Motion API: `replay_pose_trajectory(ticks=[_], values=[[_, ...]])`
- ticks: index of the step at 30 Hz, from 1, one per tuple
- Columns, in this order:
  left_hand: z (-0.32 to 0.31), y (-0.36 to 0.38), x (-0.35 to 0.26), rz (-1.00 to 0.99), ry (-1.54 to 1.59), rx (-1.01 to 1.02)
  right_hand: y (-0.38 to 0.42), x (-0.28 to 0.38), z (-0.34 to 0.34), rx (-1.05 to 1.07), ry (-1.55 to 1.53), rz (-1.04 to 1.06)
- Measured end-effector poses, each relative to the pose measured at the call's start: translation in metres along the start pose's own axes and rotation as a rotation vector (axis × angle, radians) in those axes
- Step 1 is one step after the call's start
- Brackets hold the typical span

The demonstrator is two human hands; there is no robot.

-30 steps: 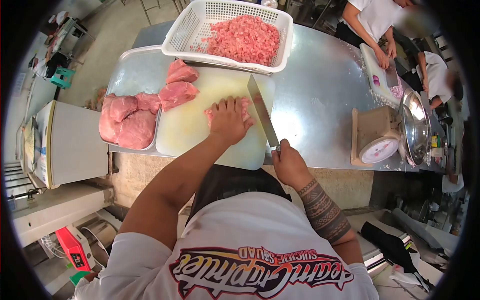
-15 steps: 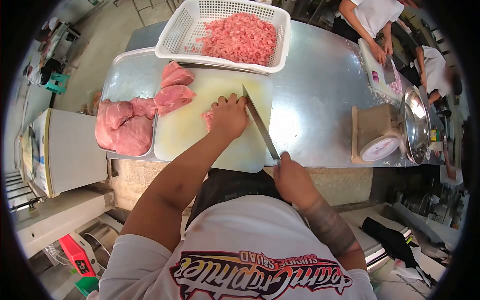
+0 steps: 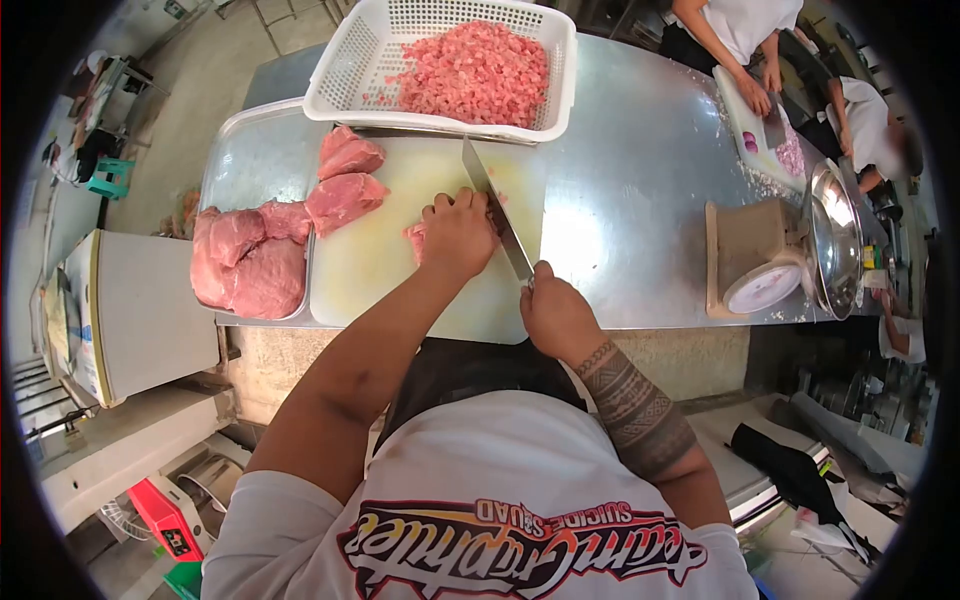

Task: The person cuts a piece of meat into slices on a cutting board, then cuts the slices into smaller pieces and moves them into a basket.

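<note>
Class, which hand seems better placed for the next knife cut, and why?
Probably the right hand: it grips the knife, while the left hand rests over the meat, beside the blade.

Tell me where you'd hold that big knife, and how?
By its handle, coming from the person's side, I'd say: the knife points away from the body, so the handle end is nearest, mostly hidden inside the right hand. Keep off the long blade, close beside the left hand.

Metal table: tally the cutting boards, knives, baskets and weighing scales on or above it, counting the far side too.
Cutting boards: 2
Knives: 2
Basket: 1
Weighing scale: 1
Total: 6
</note>
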State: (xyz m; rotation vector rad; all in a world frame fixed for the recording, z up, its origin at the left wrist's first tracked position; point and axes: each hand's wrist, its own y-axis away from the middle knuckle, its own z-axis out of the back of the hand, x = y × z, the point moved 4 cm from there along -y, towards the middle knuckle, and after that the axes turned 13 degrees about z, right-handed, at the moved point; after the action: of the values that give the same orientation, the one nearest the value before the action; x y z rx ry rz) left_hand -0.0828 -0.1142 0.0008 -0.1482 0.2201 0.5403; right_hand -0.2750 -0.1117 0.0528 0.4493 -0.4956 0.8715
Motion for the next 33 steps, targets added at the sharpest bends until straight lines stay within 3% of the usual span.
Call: replay_pose_trajectory(ticks=[5,9,16,23,26,29,33], values=[[0.004,0.008,0.01,0.017,0.161,-0.094,0.02,-0.005,0.018,0.02,0.037,-0.057],[-0.006,0.012,0.016,0.022,0.071,-0.034,0.037,-0.005,0.012,0.041,0.063,-0.081],[0.0,0.009,0.012,0.041,-0.012,0.073,0.067,0.038,0.063,0.192,-0.022,-0.085],[0.001,0.006,0.012,0.082,-0.047,0.109,-0.021,0.009,-0.001,0.057,0.031,0.013],[-0.004,0.008,0.014,0.05,-0.032,0.016,-0.021,0.008,-0.001,0.058,0.013,-0.024],[-0.002,0.007,0.022,0.068,0.197,0.08,-0.005,0.01,-0.002,0.072,0.037,-0.051],[0.016,0.029,0.033,-0.059,0.104,-0.05,0.015,0.009,-0.009,0.119,0.077,-0.038]])
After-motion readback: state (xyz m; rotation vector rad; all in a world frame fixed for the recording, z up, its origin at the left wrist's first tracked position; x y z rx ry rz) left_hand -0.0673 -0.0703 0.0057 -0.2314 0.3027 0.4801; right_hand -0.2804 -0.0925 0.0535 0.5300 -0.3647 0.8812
